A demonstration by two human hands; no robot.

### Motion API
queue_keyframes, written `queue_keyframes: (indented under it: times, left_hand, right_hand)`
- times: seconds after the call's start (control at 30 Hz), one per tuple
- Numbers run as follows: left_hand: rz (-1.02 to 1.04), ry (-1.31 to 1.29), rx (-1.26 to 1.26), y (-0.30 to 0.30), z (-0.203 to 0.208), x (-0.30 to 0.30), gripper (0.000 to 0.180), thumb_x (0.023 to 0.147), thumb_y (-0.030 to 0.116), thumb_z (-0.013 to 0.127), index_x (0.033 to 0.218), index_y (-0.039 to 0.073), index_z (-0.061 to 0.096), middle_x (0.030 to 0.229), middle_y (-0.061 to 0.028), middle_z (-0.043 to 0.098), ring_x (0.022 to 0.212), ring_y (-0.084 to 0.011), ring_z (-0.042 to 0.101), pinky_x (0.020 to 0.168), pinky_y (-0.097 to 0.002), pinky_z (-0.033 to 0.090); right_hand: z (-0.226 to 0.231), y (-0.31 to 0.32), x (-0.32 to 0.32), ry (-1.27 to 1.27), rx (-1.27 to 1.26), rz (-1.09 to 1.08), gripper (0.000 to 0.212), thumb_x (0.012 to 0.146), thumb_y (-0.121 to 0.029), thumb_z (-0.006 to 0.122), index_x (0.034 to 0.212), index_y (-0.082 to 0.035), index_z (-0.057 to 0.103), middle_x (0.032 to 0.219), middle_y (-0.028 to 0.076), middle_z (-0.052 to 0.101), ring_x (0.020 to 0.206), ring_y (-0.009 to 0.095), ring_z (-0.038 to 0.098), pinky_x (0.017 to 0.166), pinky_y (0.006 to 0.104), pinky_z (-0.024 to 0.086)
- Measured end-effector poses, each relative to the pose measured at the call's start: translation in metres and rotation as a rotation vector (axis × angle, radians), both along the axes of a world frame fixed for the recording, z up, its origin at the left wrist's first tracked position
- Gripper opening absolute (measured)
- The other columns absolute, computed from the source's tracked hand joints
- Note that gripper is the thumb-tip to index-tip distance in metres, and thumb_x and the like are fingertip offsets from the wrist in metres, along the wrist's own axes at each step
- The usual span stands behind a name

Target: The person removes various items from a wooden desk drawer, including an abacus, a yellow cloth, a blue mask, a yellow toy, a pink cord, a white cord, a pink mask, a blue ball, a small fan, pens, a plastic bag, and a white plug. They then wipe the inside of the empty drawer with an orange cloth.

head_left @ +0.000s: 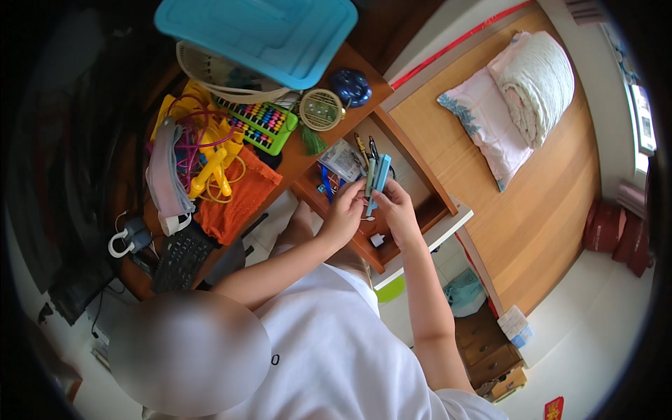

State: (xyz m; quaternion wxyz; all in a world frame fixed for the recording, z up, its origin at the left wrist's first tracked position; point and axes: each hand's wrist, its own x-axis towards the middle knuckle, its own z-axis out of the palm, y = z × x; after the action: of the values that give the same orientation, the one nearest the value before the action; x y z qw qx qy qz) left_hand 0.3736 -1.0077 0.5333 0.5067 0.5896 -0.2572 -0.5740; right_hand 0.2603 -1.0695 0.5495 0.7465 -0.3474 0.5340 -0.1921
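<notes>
Over an open wooden drawer, my two hands are close together. My left hand is closed around a slim, pale green, pen-like stick. Pinched in my right hand is a light blue flat-sided stick, standing right beside the green one. Both sticks point away from me. Behind them in the drawer lie a clear plastic packet and a few dark pens. Under my hands sits a small white block, which looks like a charger plug.
Left of the drawer, the desk holds a green abacus, an orange cloth pouch, yellow-handled cords, face masks and a black keyboard. A blue lidded box stands at the back. At right is a wooden bed with bedding.
</notes>
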Motion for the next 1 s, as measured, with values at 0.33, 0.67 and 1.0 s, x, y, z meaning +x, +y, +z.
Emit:
queue_keyframes:
  times: [0.33,0.67,1.0]
  left_hand:
    - [0.165,-0.197,0.015,0.073,0.030,0.101,0.044,0.087,-0.002,0.045,0.130,0.001,0.041,0.116,-0.0101,0.052,0.098,-0.0153,0.055,0.081,-0.0256,0.045]
    - [0.412,0.023,0.023,0.059,0.029,0.140,0.047,0.089,0.000,0.043,0.136,0.004,0.035,0.122,-0.0097,0.050,0.105,-0.0150,0.053,0.088,-0.0256,0.044]
    - [0.623,0.448,-0.025,-0.005,0.025,0.148,0.056,0.085,-0.001,0.044,0.138,0.007,0.031,0.127,-0.0089,0.046,0.115,-0.0156,0.047,0.099,-0.0290,0.036]
  right_hand:
    - [0.018,0.042,0.119,-0.127,0.083,0.145,0.019,0.086,-0.008,0.058,0.104,-0.003,0.056,0.084,0.001,0.058,0.074,0.008,0.052,0.064,0.0206,0.042]
    - [0.030,0.010,0.194,0.202,-0.413,0.492,0.029,0.081,-0.005,0.058,0.108,0.003,0.053,0.081,0.012,0.061,0.071,0.017,0.056,0.066,0.0305,0.046]
    - [-0.002,-0.041,0.236,0.378,-0.640,0.632,0.040,0.078,-0.013,0.055,0.116,-0.003,0.052,0.098,0.023,0.061,0.092,0.038,0.059,0.077,0.0407,0.046]
